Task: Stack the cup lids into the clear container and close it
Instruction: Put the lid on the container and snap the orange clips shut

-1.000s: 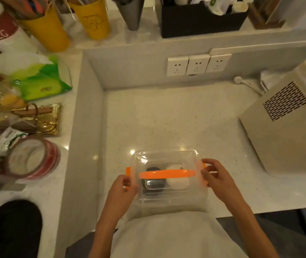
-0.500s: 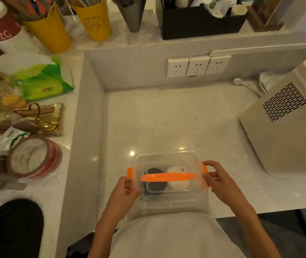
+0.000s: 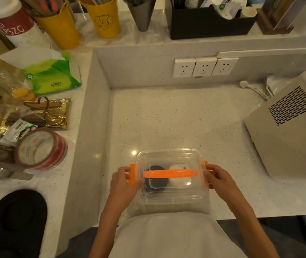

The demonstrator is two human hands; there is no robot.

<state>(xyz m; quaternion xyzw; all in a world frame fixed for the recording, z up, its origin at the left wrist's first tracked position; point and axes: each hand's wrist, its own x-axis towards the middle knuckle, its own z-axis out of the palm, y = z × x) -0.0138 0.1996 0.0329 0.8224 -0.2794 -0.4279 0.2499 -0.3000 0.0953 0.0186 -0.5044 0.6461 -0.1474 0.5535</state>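
A clear plastic container with its lid on sits at the counter's near edge. An orange handle lies across the lid. Through the plastic I see a black cup lid on the left and a white cup lid on the right. My left hand grips the orange side latch on the container's left. On the opposite side, my right hand covers most of the right orange latch and presses against it.
A beige machine with a vent stands at the right. Wall sockets and a white plug are at the back. The raised left ledge holds tape rolls, a green tissue pack, yellow cups and a black object.
The container has stayed near the counter's edge with both hands at its side latches. The fingers have closed in tighter on the orange latches.
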